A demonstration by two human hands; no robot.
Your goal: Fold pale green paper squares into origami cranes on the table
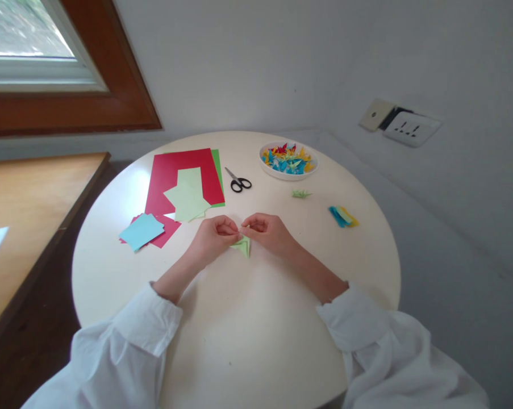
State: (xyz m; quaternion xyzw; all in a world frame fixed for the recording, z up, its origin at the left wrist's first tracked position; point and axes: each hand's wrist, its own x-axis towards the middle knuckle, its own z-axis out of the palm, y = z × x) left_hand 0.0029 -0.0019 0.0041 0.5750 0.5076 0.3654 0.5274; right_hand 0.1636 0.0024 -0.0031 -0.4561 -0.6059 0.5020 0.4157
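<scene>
Between my two hands is a small piece of folded light-green paper (243, 246), its pointed lower part showing below the fingers. My left hand (217, 237) pinches it from the left with thumb and forefinger. From the right, my right hand (268, 232) grips its upper edge in a pinch, the fingertips of both hands nearly meeting. The fingers hide the top of the paper. Just beyond my left hand lie light-green paper sheets (190, 190) on a large red sheet (165, 176). Scissors (239, 183) with black handles rest farther off.
A white bowl (277, 175) of small folded paper pieces in several colours stands at the back of the round table (256, 341). Nearer are a green folded piece (300, 193) and blue and yellow strips (343, 216). Blue squares (142, 230) lie at left, over pink ones.
</scene>
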